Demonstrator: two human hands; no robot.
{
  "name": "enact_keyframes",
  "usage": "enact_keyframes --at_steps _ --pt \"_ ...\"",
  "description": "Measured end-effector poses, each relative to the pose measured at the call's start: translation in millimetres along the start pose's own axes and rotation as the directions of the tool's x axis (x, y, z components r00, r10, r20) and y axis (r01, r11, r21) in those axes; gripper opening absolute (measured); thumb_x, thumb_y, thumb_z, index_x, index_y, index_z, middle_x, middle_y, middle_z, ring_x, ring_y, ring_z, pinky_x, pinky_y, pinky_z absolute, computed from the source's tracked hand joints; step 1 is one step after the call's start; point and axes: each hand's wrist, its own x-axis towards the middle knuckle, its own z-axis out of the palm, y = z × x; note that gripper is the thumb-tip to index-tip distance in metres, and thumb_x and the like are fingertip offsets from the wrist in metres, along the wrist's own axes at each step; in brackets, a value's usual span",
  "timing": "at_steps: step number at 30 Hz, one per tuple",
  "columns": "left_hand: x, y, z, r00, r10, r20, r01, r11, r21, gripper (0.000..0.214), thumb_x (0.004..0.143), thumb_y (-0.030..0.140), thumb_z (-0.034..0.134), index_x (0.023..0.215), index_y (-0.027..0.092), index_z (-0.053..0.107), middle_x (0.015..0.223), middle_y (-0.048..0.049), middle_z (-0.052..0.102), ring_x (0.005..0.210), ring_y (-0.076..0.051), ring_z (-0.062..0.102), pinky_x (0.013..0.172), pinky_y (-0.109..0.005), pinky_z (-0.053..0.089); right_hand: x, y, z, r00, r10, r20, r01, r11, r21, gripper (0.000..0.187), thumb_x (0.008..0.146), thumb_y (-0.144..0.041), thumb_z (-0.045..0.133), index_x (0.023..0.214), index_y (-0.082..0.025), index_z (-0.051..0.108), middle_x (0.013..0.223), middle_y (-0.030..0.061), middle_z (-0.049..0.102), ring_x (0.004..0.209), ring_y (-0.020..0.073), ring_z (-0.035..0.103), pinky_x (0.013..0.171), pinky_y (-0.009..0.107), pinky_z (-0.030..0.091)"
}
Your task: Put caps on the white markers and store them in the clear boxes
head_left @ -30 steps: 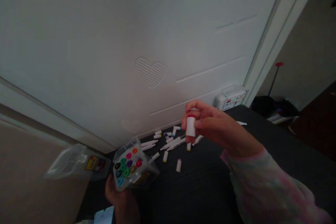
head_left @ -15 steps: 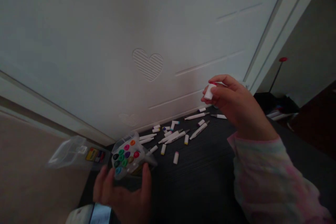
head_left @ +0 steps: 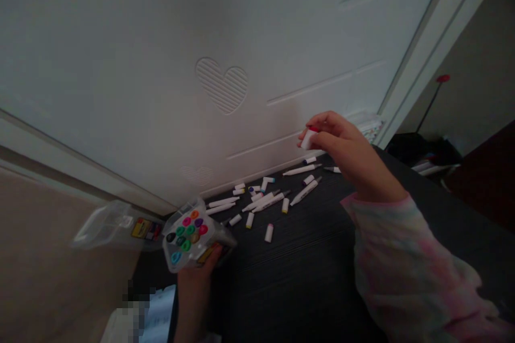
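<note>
Pinched between the thumb and fingers of my right hand (head_left: 340, 147) is a white marker cap (head_left: 308, 140) with a red end, held up in front of the white panel. My left hand (head_left: 201, 270) is on the near side of a clear plastic marker case (head_left: 224, 239), thumb against its wall; its other fingers are hidden. Several markers stand in the case, their coloured ends showing. To its right on the dark tabletop lie uncapped white markers (head_left: 306, 191) and loose caps (head_left: 269, 232), some tipped yellow, blue or purple.
A white panel with embossed hearts (head_left: 223, 86) rises behind the tabletop (head_left: 277, 289). At the left lies a clear plastic lid (head_left: 104, 225) beside a small yellow-labelled item (head_left: 140, 228). A phone-like lit screen (head_left: 159, 313) is at the lower left. A red-topped stick (head_left: 442, 79) stands far right.
My left hand, open and beside the case before, has come up against it and now grips it. My right hand has shifted slightly left with the cap.
</note>
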Motion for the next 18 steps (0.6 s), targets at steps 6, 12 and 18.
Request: enact_keyframes --at_steps 6,12,18 --pt "0.9 -5.7 -15.4 0.998 -0.01 -0.059 0.01 1.0 0.007 0.036 0.061 0.037 0.066 0.09 0.017 0.059 0.105 -0.008 0.063 0.116 -0.029 0.048 0.104 -0.046 0.029 10.7 11.7 -8.3 0.991 0.029 -0.128 -0.032 0.999 -0.019 0.017 0.066 -0.006 0.047 0.076 -0.02 0.046 0.064 -0.0039 0.058 0.068 0.0114 0.06 0.07 0.027 0.044" --pt "1.0 -13.0 -8.5 0.987 0.027 -0.159 -0.022 0.999 0.035 0.037 0.063 0.039 0.065 0.093 0.017 0.06 0.108 -0.0089 0.062 0.114 -0.029 0.049 0.104 -0.047 0.029 23.5 41.2 -7.8 0.991 0.133 -0.014 -0.125 0.882 -0.455 0.013 0.074 -0.01 0.04 0.08 -0.017 0.048 0.067 -0.0013 0.059 0.066 0.0125 0.058 0.063 0.026 0.044" --pt "-2.2 -15.4 -3.6 0.977 0.01 -0.212 -0.016 0.999 -0.028 0.037 0.06 0.037 0.066 0.089 0.015 0.058 0.107 -0.0108 0.06 0.116 -0.031 0.048 0.103 -0.048 0.03 27.2 78.4 4.8 0.951 0.299 0.081 -0.116 0.587 -0.801 0.023 0.086 -0.03 0.05 0.101 -0.013 0.057 0.101 0.0063 0.059 0.087 0.0165 0.058 0.076 0.036 0.049"
